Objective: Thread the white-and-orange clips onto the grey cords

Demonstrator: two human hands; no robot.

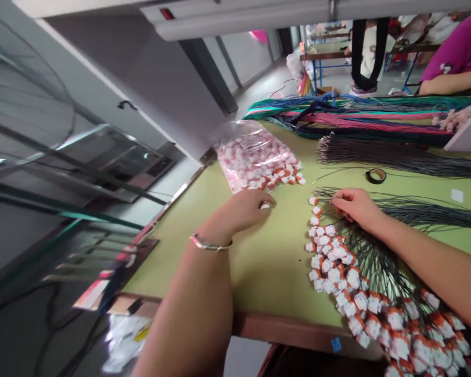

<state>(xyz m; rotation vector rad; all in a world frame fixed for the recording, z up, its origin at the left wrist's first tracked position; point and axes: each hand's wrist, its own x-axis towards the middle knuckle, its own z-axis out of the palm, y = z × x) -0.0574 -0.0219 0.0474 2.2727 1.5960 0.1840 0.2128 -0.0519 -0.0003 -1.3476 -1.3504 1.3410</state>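
Note:
My left hand point(245, 212), with a bracelet on its wrist, is closed around a small white connector point(265, 206) just in front of the plastic bag point(255, 152). White-and-orange connectors point(288, 173) spill from the bag's mouth. Over the dark wires my right hand point(355, 207) is closed in a pinch at the wire ends; what lies between its fingertips is too small to make out. Beside and below it fans a pile of white-and-orange connectors point(335, 267) on dark wires. A bundle of black wires point(427, 214) runs off to the right.
A roll of black tape point(376, 176) lies behind my right hand. Farther back are a grey wire bundle point(396, 157) and coloured wires point(349, 118). A person in a purple sleeve point(457, 50) sits across the table. The green table's edge point(282, 327) is near me.

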